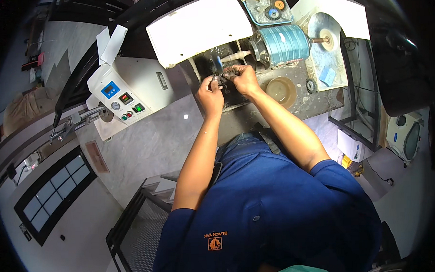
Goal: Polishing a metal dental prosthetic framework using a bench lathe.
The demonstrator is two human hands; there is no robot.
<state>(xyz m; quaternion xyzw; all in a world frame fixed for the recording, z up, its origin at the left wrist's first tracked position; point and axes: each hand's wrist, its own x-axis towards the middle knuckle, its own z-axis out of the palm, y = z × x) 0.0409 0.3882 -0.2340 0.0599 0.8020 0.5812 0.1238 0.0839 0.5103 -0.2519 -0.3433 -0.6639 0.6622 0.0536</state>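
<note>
Both hands are close together below a small spinning-type wheel (218, 64) on the tapered spindle (235, 56) of a blue bench motor (285, 45). My left hand (210, 95) is closed, thumb up, its fingertips pinched near the wheel's lower edge. Just right of it, my right hand (245, 80) has its fingers curled in the same spot. Dark grime covers the fingertips of both. Whatever they pinch is small and dark, and I cannot make it out. A white hood (199, 26) hangs over the wheel.
A brown bowl (281, 92) sits right of my right wrist. Behind the motor is a blue tray (256, 20) with brush wheels. A blue block (327, 76) lies in a white guard at right. A control box (123, 98) stands left.
</note>
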